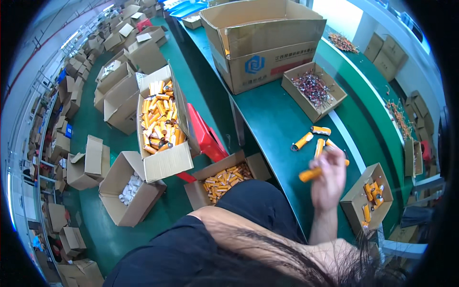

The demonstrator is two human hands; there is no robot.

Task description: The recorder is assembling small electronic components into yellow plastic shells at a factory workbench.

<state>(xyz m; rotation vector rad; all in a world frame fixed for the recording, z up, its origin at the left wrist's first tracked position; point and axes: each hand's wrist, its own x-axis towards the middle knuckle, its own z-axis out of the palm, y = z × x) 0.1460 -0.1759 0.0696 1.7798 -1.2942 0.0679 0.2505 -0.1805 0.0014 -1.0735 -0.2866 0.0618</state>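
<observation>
My left hand (328,174) is raised over the green worktable (267,129), its fingers closed on an orange-wrapped cylindrical battery (310,175). The fingers are slightly blurred. Just beyond the hand lie several similar batteries, among them one with a dark end (302,141) and one on its side (321,130). An orange end also shows at the right of the fingers, partly covered by them. To the right of my forearm, a small open carton (347,204) holds several more of these batteries. My right hand is out of sight.
A small carton (313,116) of tangled wired parts and a large carton (272,48) stand farther back on the table. To the left, an open carton (167,164) full of orange batteries sits by a red stool (206,136). Another battery carton (195,195) stands near my leg; many cartons line the floor.
</observation>
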